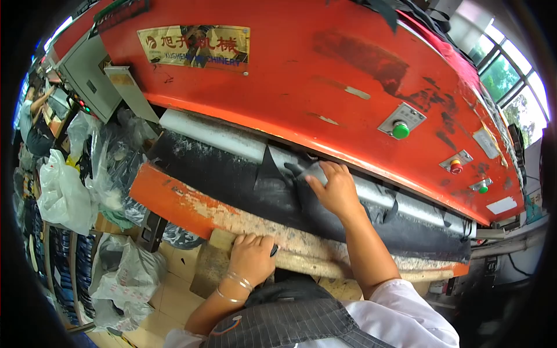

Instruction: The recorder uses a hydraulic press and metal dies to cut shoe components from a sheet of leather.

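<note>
My right hand (335, 188) reaches to the feed slot of a large red machine (278, 75). Its fingers pinch the edge of a thin, dark leather-like piece (310, 194), whose grey underside partly shows near the thumb. This piece lies over a black sheet (214, 174) that runs along a pale roller (214, 136). Lower left, my left hand (252, 258) is closed at the worn wooden edge (313, 264) of the feed table. A small black thing (274, 250) pokes out beside its thumb; most of it is hidden.
A green button (400, 130) and a red knob (455, 167) sit on the machine's front. Plastic bags (125, 278) stand at the left, near a grey control cabinet (93, 75). Farther left another person (38, 116) works. Windows are at the upper right.
</note>
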### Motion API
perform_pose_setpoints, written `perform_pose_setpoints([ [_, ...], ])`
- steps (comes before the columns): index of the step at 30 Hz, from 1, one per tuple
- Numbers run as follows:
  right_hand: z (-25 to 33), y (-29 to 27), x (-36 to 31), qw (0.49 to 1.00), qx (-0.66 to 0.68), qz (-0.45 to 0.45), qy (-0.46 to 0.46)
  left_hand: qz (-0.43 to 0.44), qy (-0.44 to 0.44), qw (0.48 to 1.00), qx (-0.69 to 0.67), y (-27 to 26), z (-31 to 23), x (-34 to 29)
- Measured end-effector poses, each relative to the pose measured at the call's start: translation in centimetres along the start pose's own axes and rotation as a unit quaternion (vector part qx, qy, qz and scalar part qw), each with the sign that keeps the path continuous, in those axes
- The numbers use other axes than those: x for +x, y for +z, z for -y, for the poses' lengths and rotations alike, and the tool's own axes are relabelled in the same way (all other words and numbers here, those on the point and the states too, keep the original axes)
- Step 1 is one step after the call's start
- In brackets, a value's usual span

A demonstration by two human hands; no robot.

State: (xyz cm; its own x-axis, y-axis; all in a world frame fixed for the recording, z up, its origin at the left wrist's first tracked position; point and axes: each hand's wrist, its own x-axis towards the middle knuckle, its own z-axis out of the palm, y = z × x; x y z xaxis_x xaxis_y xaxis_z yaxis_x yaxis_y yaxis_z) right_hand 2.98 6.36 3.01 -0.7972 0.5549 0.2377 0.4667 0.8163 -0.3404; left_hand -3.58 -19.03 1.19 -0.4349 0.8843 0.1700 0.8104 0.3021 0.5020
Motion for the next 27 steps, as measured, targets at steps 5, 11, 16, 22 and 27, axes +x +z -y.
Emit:
perform_pose_setpoints([
  [5, -0.4, 0.9, 1.8, 0.998, -0.023, 0.06, 0.0, 0.203, -0.026, 0.976, -0.07, -3.2, 1.4, 1.3],
  [11, 0.9, 3.5, 0.2, 0.984, 0.144, 0.109, -0.006, -0.001, 0.101, 0.994, -0.044, -2.4, 6.6, 9.8],
  [16, -2.8, -0.7, 2.2, 0.958, 0.24, 0.092, -0.124, 0.01, 0.133, 0.99, -0.036, -0.7, 8.1, 9.4],
  [22, 1.8, 2.7, 9.4, 0.897, 0.123, 0.263, -0.334, -0.063, 0.105, 0.99, -0.074, 0.8, 9.2, 8.6],
  [27, 0.8, 5.4, 9.4, 0.9, 0.22, 0.224, -0.301, -0.054, 0.102, 0.991, -0.064, 0.3, 9.8, 8.7],
])
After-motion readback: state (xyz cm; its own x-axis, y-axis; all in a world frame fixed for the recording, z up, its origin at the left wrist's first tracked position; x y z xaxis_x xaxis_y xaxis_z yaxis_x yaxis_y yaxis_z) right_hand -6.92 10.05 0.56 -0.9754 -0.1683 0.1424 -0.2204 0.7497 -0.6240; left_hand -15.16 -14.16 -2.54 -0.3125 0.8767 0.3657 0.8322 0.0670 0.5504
